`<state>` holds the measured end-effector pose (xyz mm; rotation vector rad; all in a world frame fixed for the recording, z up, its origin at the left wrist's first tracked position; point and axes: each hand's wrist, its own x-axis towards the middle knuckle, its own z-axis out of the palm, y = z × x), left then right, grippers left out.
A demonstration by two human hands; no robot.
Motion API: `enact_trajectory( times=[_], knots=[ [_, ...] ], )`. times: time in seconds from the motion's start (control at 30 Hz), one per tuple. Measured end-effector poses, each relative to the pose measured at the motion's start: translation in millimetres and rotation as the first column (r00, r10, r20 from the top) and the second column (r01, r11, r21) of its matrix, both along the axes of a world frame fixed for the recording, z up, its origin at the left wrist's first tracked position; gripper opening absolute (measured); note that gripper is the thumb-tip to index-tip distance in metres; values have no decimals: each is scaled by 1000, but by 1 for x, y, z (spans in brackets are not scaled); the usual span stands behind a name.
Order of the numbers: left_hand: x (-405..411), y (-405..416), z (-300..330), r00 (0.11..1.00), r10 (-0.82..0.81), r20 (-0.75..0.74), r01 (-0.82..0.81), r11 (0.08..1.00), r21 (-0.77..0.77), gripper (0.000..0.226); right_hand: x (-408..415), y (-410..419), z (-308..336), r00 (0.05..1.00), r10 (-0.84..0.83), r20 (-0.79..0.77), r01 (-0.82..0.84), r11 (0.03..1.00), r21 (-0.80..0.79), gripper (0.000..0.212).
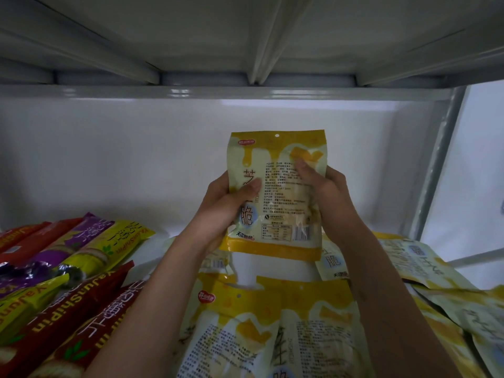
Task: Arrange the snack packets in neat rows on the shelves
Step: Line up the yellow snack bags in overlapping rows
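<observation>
A yellow and white snack packet (278, 170) stands upright in the air above the shelf, its printed back facing me. My left hand (229, 203) grips its left edge, thumb across the print. My right hand (324, 192) grips its right edge, thumb pressed on the upper right. Below and in front lie several more yellow and white packets (272, 323), overlapping and loosely piled, with others spread to the right (425, 263).
Long stick packets in red, purple and yellow-green (90, 249) lie slanted on the left of the white shelf (174, 227). The shelf above (218, 91) hangs low overhead. A grey upright post (433, 170) bounds the right side.
</observation>
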<state>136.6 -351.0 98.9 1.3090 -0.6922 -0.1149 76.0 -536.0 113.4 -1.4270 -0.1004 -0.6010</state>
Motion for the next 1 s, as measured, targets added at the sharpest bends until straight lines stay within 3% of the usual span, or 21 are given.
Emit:
enact_trajectory(
  times=[0.13,0.37,0.57,0.8,1.0],
  knots=[
    [2,-1,-1,999,41,32,-42,999,18,32,-2,-4,-2,998,36,-43,-40,994,-103,25],
    [2,0,-2,999,-52,-14,53,976,209,44,1,-3,-4,999,-33,-4,33,999,-16,25],
    [6,-1,-4,994,111,12,-111,984,141,30,0,-10,-9,964,180,-194,-208,969,-131,42],
    [9,-1,-6,999,24,28,-31,959,282,52,5,-14,-12,976,129,-174,-156,977,-148,28],
    [16,0,-10,995,96,27,-100,948,302,31,8,-16,-13,956,171,-239,-217,959,-184,34]
  ],
)
